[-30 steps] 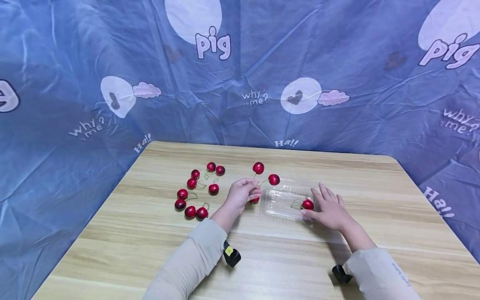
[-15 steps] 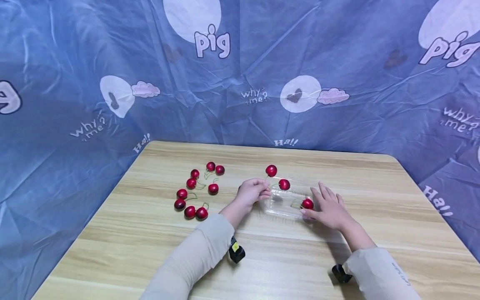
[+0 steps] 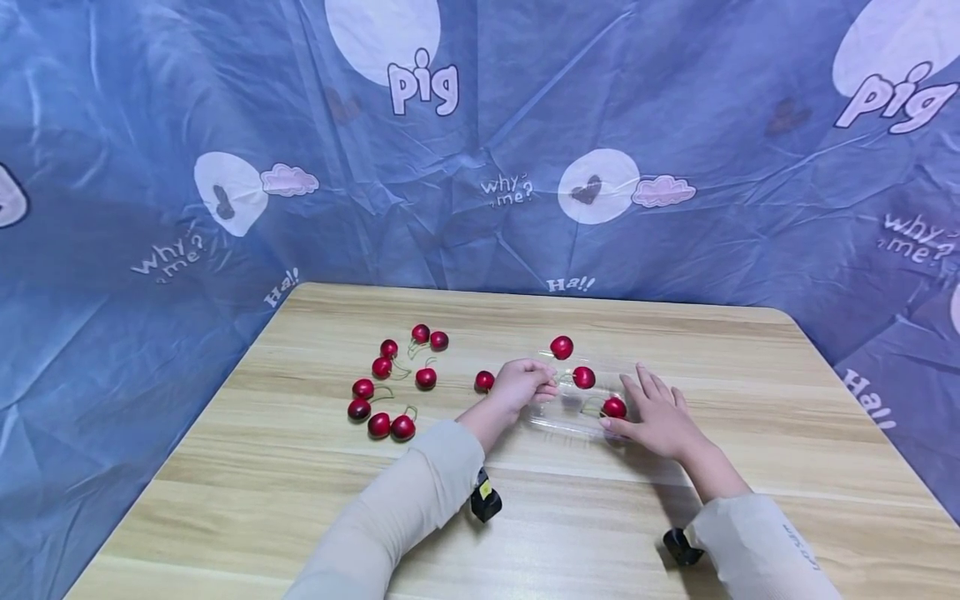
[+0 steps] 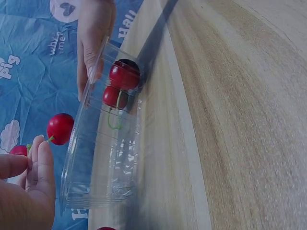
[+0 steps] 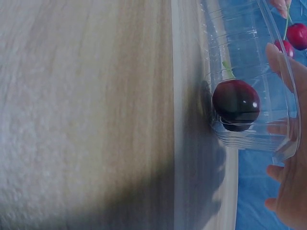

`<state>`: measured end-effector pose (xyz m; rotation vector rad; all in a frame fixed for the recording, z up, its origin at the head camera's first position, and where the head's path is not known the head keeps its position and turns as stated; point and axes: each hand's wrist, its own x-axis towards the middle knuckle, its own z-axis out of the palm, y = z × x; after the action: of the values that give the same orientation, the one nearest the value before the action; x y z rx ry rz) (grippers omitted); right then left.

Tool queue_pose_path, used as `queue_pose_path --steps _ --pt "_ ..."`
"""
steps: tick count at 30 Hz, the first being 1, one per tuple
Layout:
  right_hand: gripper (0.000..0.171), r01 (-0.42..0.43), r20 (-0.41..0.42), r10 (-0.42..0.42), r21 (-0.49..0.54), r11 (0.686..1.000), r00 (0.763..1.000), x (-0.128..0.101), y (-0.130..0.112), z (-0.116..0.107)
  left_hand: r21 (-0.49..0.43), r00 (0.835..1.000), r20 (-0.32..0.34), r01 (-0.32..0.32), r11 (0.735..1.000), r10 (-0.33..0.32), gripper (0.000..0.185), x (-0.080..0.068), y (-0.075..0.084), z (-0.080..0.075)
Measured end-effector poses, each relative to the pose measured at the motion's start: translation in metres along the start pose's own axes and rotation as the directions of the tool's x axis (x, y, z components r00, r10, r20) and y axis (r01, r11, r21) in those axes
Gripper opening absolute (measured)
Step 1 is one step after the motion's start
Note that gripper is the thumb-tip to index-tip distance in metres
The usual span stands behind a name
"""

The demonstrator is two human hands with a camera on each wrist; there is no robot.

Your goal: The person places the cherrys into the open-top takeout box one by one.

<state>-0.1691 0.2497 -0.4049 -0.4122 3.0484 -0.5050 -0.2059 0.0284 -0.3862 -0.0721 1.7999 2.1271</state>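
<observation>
My left hand (image 3: 521, 387) pinches the thin green stems of two red cherries, an upper cherry (image 3: 562, 347) and a lower cherry (image 3: 584, 377). Both hang off the fingertips over a clear plastic box (image 4: 103, 158). My right hand (image 3: 660, 417) rests at the box's right end, fingers spread and fairly straight, thumb by the near side. Inside that end lies a cherry (image 3: 613, 407) with its stem; the left wrist view shows a second cherry (image 4: 115, 97) against it. Just left of my left hand, a loose cherry (image 3: 484, 382) sits on the table, partly hidden by the hand.
Several cherries with stems lie on the left part of the wooden table (image 3: 300, 500), among them a front cherry (image 3: 402, 427) and a back cherry (image 3: 421, 333). A blue printed cloth (image 3: 420, 217) hangs behind the table.
My left hand has moved right with the two cherries, from the box's left edge to over the box. The loose cherry behind it has come into view. My right hand has stayed put.
</observation>
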Motion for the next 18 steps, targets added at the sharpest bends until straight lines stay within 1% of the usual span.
queue_pose_path --steps 5,9,18 --pt "0.088 0.005 -0.008 -0.005 -0.002 1.0 1.0 0.0 0.0 0.001 0.014 1.0 0.015 0.001 1.0 -0.002 0.017 0.005 -0.004 0.004" --pt "0.087 0.002 -0.005 -0.002 -0.004 1.0 1.0 -0.001 -0.001 0.001 0.034 1.0 0.019 -0.002 0.999 0.002 0.016 0.007 -0.005 0.007" --pt "0.087 -0.003 -0.009 0.003 -0.013 1.0 1.0 0.001 -0.001 0.001 0.079 1.0 0.007 -0.001 0.997 0.001 0.014 0.013 -0.006 0.017"
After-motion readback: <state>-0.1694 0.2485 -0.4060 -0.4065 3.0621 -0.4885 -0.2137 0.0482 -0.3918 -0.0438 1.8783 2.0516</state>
